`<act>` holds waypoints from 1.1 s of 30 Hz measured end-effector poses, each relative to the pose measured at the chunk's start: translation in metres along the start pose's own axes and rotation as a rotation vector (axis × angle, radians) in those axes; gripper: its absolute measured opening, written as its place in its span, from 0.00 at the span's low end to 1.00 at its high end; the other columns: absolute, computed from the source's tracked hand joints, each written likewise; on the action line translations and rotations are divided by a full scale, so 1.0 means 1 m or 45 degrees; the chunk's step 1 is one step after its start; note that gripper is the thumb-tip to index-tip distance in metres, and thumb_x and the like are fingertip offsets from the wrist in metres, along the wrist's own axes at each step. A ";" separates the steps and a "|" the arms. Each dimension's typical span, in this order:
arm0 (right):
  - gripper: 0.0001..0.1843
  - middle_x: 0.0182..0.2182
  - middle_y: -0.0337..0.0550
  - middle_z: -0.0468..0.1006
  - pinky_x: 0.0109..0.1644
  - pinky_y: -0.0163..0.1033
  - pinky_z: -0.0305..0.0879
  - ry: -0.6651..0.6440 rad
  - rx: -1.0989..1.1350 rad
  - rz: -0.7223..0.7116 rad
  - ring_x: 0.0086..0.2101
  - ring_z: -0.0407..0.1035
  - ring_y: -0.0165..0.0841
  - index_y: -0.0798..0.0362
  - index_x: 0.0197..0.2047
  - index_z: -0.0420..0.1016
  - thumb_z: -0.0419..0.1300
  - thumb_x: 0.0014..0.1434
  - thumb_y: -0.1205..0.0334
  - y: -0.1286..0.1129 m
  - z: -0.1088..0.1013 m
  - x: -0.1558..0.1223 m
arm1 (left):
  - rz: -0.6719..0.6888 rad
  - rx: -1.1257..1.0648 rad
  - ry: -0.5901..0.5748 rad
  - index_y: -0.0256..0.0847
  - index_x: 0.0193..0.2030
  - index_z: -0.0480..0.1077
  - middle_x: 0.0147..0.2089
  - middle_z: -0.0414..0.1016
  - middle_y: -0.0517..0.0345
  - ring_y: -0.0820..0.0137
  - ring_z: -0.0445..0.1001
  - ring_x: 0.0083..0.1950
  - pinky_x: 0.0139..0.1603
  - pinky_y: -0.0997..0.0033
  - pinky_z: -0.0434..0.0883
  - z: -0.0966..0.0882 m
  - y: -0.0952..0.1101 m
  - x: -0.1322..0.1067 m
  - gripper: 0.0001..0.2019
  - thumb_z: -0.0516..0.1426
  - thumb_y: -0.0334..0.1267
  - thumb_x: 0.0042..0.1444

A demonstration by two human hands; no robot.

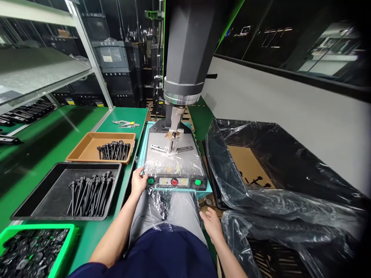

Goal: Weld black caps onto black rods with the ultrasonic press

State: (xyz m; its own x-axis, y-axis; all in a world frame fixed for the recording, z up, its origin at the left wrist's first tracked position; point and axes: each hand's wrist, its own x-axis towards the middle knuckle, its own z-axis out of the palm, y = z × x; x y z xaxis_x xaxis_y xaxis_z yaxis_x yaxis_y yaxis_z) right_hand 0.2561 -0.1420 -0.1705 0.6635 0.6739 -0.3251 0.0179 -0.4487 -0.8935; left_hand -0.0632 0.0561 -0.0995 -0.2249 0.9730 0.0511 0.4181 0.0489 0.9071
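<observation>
I sit at a press machine (185,61) whose base plate (162,154) is covered in clear plastic film. A small part (173,139) stands in the fixture under the head. My left hand (138,181) rests at the front left corner of the control panel (174,182), thumb beside the left green button (150,180), fingers curled. A red button (174,182) and a second green button (198,182) follow to the right. My right hand (211,223) hangs low beside my right thigh, fingers loosely spread, holding nothing.
On the green table at left stand a brown tray (87,144) of black screw-like parts, a black tray (43,200) with several more, and a green bin (11,231) of black washers. Pliers (126,124) lie farther back. A plastic-lined carton (261,170) stands at right.
</observation>
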 end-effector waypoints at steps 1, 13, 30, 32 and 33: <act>0.34 0.41 0.54 0.75 0.52 0.58 0.68 0.067 -0.137 -0.163 0.46 0.72 0.53 0.54 0.45 0.70 0.67 0.39 0.41 -0.010 0.001 0.012 | 0.008 0.060 -0.028 0.33 0.55 0.74 0.61 0.68 0.40 0.69 0.76 0.40 0.51 0.63 0.74 0.001 -0.004 -0.002 0.22 0.61 0.37 0.52; 0.21 0.49 0.55 0.75 0.57 0.51 0.67 -0.154 -0.325 -1.206 0.50 0.70 0.46 0.54 0.52 0.75 0.57 0.59 0.52 -0.267 0.133 0.122 | 0.005 0.363 -0.215 0.39 0.52 0.75 0.70 0.58 0.41 0.67 0.79 0.42 0.54 0.59 0.74 -0.021 -0.010 -0.020 0.17 0.60 0.38 0.56; 0.15 0.39 0.53 0.78 0.56 0.52 0.64 -0.267 -0.370 -1.335 0.46 0.71 0.46 0.53 0.34 0.78 0.58 0.57 0.50 -0.317 0.131 0.098 | 0.429 -0.016 -0.284 0.39 0.48 0.76 0.54 0.76 0.45 0.60 0.75 0.57 0.52 0.60 0.76 -0.028 0.065 -0.032 0.13 0.57 0.38 0.57; 0.18 0.40 0.50 0.79 0.54 0.51 0.66 -0.421 -0.294 -1.246 0.44 0.72 0.45 0.52 0.36 0.78 0.60 0.57 0.45 -0.300 0.121 0.071 | 0.521 -0.030 -0.319 0.39 0.53 0.74 0.55 0.77 0.47 0.61 0.74 0.58 0.58 0.58 0.72 -0.026 0.081 -0.040 0.17 0.58 0.40 0.58; 0.20 0.40 0.49 0.79 0.52 0.50 0.69 -0.528 -0.234 -1.132 0.42 0.73 0.43 0.52 0.39 0.79 0.61 0.56 0.43 -0.290 0.118 0.056 | 0.543 -0.030 -0.340 0.39 0.56 0.73 0.56 0.76 0.47 0.61 0.74 0.58 0.60 0.58 0.71 -0.027 0.089 -0.044 0.19 0.59 0.41 0.58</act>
State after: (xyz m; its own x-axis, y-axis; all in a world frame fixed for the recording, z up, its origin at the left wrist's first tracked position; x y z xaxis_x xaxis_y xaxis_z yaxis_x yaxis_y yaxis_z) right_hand 0.2002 0.0952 0.0341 0.0401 0.9449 0.3250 0.5198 0.2581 -0.8144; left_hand -0.0395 0.0113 -0.0102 0.1959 0.9293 0.3132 0.4030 -0.3675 0.8382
